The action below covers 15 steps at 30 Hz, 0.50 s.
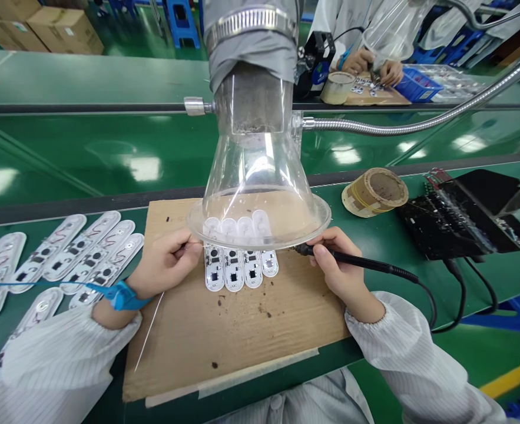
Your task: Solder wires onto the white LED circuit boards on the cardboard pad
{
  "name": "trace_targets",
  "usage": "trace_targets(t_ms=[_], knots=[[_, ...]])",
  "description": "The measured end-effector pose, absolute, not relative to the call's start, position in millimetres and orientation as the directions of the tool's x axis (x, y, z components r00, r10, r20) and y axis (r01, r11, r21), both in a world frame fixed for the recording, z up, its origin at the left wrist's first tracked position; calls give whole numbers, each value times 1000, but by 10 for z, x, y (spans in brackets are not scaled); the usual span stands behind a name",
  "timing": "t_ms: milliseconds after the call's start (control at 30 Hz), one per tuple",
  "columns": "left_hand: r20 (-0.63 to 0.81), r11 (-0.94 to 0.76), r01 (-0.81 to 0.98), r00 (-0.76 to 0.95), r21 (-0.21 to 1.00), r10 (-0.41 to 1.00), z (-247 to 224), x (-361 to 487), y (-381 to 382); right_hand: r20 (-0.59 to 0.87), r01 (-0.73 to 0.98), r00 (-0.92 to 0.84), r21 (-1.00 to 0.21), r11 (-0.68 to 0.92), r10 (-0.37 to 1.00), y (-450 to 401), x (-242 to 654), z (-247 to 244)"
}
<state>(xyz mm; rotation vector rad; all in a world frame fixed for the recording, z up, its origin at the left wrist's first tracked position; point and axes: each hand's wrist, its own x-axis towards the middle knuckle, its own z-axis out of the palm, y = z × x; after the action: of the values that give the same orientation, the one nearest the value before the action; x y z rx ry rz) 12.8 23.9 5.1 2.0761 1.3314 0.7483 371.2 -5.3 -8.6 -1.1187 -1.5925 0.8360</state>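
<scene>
Lying in an overlapping spread at the left of the green table point(507, 277), white circuit strips point(65, 259) show dark components and fine printed traces. A blue wrist strap point(121, 296) circles the person's left wrist, and the left hand point(165, 265) is closed in a thumb-and-forefinger pinch on what looks like a thin solder wire point(149, 330).

Just beside those fingertips, four matching strips point(233, 270) sit side by side on a stained cardboard sheet point(242, 341), their upper ends beneath a clear acrylic fume hood point(260, 194). They look light, thin and fairly stiff, but likely to snap if flexed, so their long edges, clear of the components, seem the best place to take hold.

The right hand point(341, 265) grips a black soldering iron point(361, 262) like a pen, its tip hidden at the hood's rim. Further right lie a wound tape roll point(374, 191) and a black tray of boards point(463, 215). Across the table, a co-worker's hands point(366, 65) work over a small blue crate point(416, 85).
</scene>
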Motion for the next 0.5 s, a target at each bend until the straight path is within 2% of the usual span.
trace_targets(t_ms=[133, 500], knots=[[200, -377, 537, 360, 755, 911, 112, 170, 229, 330, 252, -90, -905, 342, 940, -67, 3684, -68], [203, -381, 537, 361, 753, 910, 119, 202, 237, 326, 282, -212, -882, 377, 921, -79, 3601, -58]])
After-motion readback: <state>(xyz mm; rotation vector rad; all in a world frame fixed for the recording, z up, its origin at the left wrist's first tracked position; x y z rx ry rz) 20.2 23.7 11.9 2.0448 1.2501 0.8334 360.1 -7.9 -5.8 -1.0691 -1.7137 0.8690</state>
